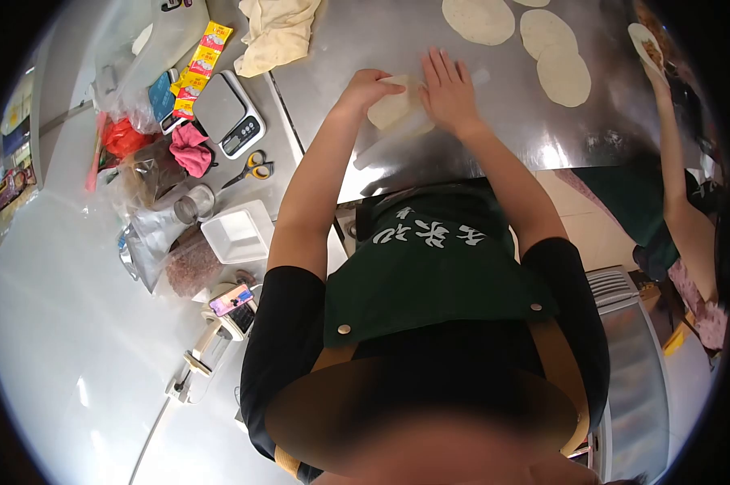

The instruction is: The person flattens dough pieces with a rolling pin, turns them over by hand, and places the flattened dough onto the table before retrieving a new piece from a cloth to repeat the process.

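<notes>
A thin pale sheet of dough (385, 115) lies on the steel worktop in front of me. My left hand (370, 87) grips its upper left edge, with the thumb over the top and the fingers curled. Flat and with fingers stretched, my right hand (447, 93) rests on a light, blurred rod that looks like a rolling pin (374, 151). The rod runs slantwise across the near side of the dough, and its middle is partly hidden under the palm.
Rolled dough rounds (564, 75) lie at the far right. On the left are a digital scale (223, 109), scissors (254, 167), a white tray (237, 232), a cloth (276, 32) and a phone (231, 300). To the right, another person's hand holds a small dish (646, 47).
</notes>
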Action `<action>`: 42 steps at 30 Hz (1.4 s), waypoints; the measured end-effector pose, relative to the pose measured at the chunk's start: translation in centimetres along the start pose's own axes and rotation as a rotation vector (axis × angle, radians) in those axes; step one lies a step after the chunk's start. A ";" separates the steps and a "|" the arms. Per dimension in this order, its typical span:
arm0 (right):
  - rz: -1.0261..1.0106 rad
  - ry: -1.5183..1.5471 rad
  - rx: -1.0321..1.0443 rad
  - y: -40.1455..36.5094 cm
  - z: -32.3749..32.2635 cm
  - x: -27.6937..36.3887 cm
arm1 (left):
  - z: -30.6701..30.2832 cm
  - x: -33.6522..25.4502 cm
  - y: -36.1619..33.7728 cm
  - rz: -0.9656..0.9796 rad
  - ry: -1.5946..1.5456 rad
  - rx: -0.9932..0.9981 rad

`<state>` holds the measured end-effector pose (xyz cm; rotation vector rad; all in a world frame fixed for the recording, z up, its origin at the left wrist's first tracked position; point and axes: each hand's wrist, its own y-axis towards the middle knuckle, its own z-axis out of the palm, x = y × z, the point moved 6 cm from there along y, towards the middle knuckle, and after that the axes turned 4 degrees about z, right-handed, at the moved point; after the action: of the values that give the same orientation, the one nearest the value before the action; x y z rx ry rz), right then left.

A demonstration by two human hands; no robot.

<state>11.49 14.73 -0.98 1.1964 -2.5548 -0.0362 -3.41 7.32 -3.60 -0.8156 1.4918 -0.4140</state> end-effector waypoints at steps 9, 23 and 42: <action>-0.229 0.108 0.195 -9.2 -3.7 -2.4 | 0.6 1.5 1.2 0.159 0.508 -0.001; -0.240 0.177 0.218 -6.5 -5.9 -2.4 | -0.2 0.0 -4.6 0.260 0.731 -0.264; 0.021 -0.077 0.030 1.2 0.0 0.6 | -0.3 1.5 -1.6 0.101 -0.013 -0.032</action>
<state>10.27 15.10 -0.59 1.2015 -2.6427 -0.0405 -3.17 5.12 -3.49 -0.7631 1.5239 -0.3089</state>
